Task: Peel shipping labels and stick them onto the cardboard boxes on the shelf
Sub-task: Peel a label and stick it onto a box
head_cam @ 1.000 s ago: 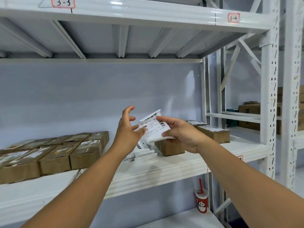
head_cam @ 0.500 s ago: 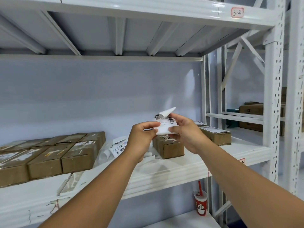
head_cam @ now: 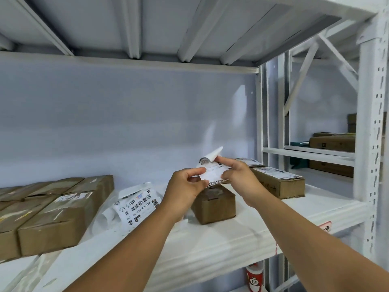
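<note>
Both hands hold one white shipping label (head_cam: 212,172) in the air above the white shelf (head_cam: 242,234). My left hand (head_cam: 185,190) pinches its lower left edge. My right hand (head_cam: 237,175) pinches the upper right, where a corner curls up and away from the sheet. Directly below the label stands a small cardboard box (head_cam: 213,204) with no label visible on its top. A pile of loose labels (head_cam: 136,204) lies on the shelf left of my left hand. To the right, a longer cardboard box (head_cam: 277,182) carries a label on top.
A block of several cardboard boxes (head_cam: 52,211) fills the shelf's left side. A white upright post (head_cam: 370,123) stands at the right, with more boxes (head_cam: 332,144) on the rack behind it. A red cup (head_cam: 254,279) sits on the level below.
My left hand went from spread open beside the label to pinching its edge. Both hands lowered the label toward the small box, and a corner now curls up at my right fingers.
</note>
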A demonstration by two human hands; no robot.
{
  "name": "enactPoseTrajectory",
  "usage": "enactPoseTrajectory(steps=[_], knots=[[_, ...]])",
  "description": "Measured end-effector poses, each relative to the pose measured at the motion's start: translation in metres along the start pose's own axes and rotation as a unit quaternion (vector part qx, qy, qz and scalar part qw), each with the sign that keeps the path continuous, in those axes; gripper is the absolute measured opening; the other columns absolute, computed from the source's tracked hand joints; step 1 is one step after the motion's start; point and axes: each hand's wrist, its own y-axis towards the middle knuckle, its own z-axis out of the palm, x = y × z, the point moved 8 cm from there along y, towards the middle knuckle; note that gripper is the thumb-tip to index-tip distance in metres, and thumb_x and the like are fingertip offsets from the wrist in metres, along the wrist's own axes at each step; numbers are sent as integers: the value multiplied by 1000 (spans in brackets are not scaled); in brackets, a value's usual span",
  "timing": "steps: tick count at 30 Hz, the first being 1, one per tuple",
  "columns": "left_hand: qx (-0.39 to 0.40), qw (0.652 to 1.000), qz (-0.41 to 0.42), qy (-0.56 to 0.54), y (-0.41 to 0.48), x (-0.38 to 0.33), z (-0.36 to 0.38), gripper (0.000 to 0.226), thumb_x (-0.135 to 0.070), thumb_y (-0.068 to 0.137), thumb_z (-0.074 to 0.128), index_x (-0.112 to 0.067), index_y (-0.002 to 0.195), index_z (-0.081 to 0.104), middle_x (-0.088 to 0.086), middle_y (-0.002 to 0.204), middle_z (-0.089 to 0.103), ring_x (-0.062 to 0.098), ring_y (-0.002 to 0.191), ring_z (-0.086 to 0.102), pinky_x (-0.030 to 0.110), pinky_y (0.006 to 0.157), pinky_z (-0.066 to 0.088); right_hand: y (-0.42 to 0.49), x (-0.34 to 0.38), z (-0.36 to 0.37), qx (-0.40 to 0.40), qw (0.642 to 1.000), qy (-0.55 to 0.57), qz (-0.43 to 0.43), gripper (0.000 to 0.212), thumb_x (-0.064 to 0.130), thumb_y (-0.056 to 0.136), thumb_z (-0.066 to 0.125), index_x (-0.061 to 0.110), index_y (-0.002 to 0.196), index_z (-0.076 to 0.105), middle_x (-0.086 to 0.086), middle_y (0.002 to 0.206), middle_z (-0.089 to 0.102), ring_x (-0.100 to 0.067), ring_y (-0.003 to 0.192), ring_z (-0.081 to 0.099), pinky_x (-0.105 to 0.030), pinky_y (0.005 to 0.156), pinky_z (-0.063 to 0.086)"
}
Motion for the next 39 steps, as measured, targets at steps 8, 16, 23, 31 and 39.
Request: enactPoseTrajectory(steps=[8,16,23,31,39], knots=[[-32,999,11,2,3,14,-5,19,-7,81,69,-21,93,71,-9,86,69,2,77,64,10,74,48,2,-33,4,-40,998,29,-27,55,-17,81,42,21,116,60,11,93,68,3,83,64,-12,75,50],[-30,997,18,75,-3,16,-6,19,-12,81,70,-24,96,71,-1,89,70,9,81,64,15,75,47,-3,-37,4,-50,996,-58,-43,47,-5,75,51,38,87,66,21,87,69,-19,95,66,-44,91,50],[-14,995,32,90,-3,17,-2,24,-10,80,71,-19,102,70,1,102,70,9,92,65,22,87,49,-5,-36,10,-14,999,-43,-30,47,11,62,47,49,75,72,13,88,73,-16,87,65,-35,77,47],[-13,991,54,120,-4,15,-1,27,-13,79,73,-16,106,69,-3,92,62,4,76,57,16,74,41,-2,-39,12,2,998,-52,-38,45,2,73,51,42,87,66,5,100,71,-12,86,62,-27,73,45],[-11,988,61,142,-3,15,-1,28,-13,80,72,-15,108,69,-11,77,53,-2,66,50,11,65,36,-3,-41,12,4,995,-93,-41,49,0,80,51,23,120,64,0,114,65,-6,81,57,-17,61,39]])
